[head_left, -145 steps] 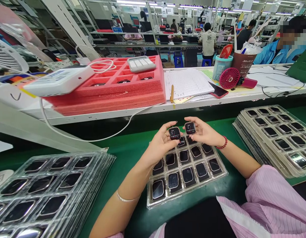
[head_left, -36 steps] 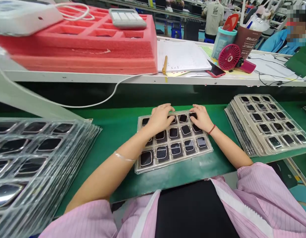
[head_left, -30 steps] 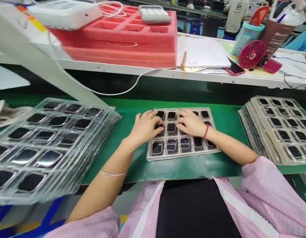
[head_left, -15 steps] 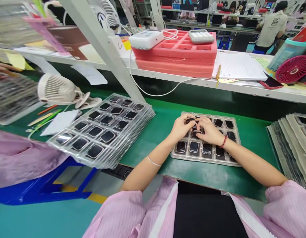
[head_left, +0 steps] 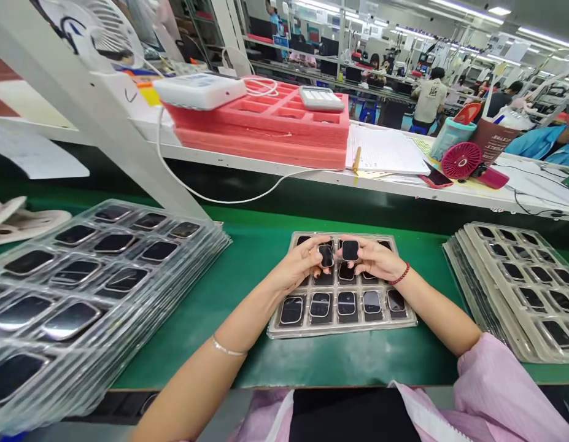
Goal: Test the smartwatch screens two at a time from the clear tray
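Above a clear plastic tray [head_left: 339,329] on the green bench, both hands are raised, each pinching a small dark square piece that looks like a smartwatch. My left hand [head_left: 299,263] is closed on one watch [head_left: 326,255], tilted, between thumb and fingers. In my right hand [head_left: 375,258] the fingers grip another watch [head_left: 350,250], its dark face toward me. The two watches are side by side, a narrow gap between them. Below, the tray's pockets hold several similar watches [head_left: 346,303], their dark faces up. My hands hide part of the tray's back rows.
A tall stack of filled trays [head_left: 113,242] stands on the left, another stack [head_left: 518,276] on the right. The shelf [head_left: 275,167] above carries red foam trays [head_left: 261,144], a white device [head_left: 199,91], papers [head_left: 385,147] and a pink fan [head_left: 461,161]. Its slanted post [head_left: 100,116] rises at left.
My hands have lifted from the tray and moved slightly apart, with a watch now plainly seen in each. The view has swung to the right, showing more of the right stack.
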The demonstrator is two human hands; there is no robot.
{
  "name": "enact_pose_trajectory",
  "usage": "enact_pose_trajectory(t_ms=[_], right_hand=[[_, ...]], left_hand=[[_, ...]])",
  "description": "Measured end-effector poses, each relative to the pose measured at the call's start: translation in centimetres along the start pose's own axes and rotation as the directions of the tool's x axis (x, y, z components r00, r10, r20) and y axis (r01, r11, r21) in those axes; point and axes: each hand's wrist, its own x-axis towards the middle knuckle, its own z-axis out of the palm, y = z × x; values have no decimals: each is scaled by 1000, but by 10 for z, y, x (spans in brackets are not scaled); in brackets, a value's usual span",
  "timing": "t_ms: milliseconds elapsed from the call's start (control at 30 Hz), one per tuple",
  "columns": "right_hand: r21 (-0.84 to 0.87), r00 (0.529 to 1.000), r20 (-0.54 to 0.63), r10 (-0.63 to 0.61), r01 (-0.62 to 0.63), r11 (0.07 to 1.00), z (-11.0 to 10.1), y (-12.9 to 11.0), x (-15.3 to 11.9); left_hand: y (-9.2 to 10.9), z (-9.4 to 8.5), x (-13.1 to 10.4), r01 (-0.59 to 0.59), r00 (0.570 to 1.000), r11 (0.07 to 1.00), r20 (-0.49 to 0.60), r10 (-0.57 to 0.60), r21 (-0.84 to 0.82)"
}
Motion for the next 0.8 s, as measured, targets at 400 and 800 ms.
enact_pose_trajectory(t_ms=[400,800], right_hand=[[-158,992,-116,-49,30,987,-3,2,5],[-423,963,-126,-239,166,891,-1,10,5]], left_hand=[[12,9,10,68,994,992,-92,-58,104],[-3,20,17,-52,974,929,-188,129,367]])
